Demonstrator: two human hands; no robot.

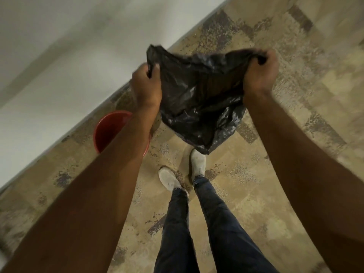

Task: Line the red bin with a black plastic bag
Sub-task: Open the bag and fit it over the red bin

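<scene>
A black plastic bag (199,99) hangs in the air in front of me, stretched between both hands. My left hand (146,83) grips its left top edge and my right hand (261,72) grips its right top edge. The bag's mouth is pulled wide and its bottom hangs down above my feet. The red bin (110,129) stands on the floor by the wall, to the lower left of the bag. My left forearm covers the bin's right side.
A white wall (69,56) runs diagonally along the left, meeting the patterned beige floor (275,154). My legs in dark jeans and white shoes (198,162) stand just right of the bin.
</scene>
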